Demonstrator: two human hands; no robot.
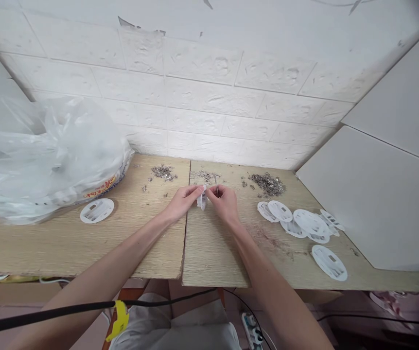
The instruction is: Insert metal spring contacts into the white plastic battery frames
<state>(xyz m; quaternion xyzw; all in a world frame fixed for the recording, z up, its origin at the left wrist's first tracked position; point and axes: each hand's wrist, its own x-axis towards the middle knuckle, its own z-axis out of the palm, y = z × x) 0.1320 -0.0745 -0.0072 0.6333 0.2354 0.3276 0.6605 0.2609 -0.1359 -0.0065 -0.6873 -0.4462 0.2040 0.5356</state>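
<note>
My left hand pinches a small white plastic disc, which is held on edge over the middle of the table. Close against its right side, my right hand is closed around a thin metal tool that points upward, like tweezers. Its fingertips are at the disc's upper edge. Behind my hands lie scattered small metal pieces. A darker heap of metal parts sits to the right, and a smaller pile to the left.
Several white oval discs overlap at the right, with one nearer the front edge. Another disc lies left, beside a big clear plastic bag. A black cable crosses below the wooden table. White brick-patterned wall behind.
</note>
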